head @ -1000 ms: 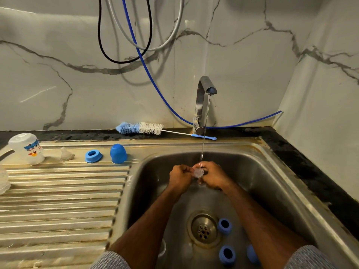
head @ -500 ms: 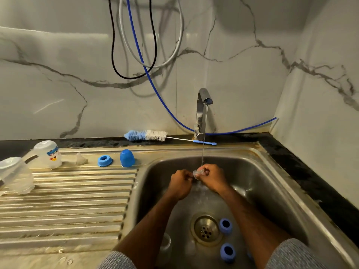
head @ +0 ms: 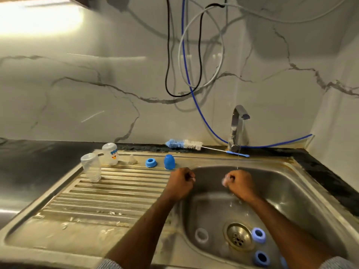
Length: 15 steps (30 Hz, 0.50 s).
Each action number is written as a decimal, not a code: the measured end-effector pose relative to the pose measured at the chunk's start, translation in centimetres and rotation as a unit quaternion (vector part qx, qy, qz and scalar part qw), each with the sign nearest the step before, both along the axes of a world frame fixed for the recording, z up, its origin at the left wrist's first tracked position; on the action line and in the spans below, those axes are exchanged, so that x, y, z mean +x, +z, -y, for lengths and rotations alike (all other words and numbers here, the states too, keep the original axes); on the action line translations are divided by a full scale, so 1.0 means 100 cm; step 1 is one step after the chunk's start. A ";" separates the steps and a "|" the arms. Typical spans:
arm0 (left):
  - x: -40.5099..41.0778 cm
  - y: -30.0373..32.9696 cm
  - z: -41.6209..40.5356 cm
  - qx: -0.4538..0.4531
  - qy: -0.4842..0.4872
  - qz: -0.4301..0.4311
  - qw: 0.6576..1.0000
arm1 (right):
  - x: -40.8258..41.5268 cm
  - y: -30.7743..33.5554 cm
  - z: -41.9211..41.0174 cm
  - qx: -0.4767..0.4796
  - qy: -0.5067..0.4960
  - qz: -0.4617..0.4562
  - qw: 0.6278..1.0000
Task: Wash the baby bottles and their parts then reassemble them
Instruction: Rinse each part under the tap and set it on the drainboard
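Right hand [head: 240, 183] — pinching clear teat [head: 225, 180]

Over the sink [head: 303, 193], the right hand [head: 240, 184] pinches a clear teat [head: 225, 180]; the left hand [head: 179, 183] is fisted.

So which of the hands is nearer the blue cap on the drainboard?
Left. The left hand sits just below-right of the blue cap; the right hand is farther right, over the basin.

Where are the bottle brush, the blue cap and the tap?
bottle brush [head: 184, 144], head view, on its bristles.
blue cap [head: 169, 161], head view, on its domed side.
tap [head: 237, 123], head view, on its upright neck.
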State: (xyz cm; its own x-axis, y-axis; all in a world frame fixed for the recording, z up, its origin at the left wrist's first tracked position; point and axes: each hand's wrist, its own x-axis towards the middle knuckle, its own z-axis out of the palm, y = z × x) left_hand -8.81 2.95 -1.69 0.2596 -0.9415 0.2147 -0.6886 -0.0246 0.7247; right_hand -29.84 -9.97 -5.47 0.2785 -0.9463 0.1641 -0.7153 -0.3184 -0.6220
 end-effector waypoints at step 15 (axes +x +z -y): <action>0.194 0.004 -0.112 0.013 0.192 0.041 0.981 | 0.236 0.047 -0.111 -0.046 0.191 0.065 0.978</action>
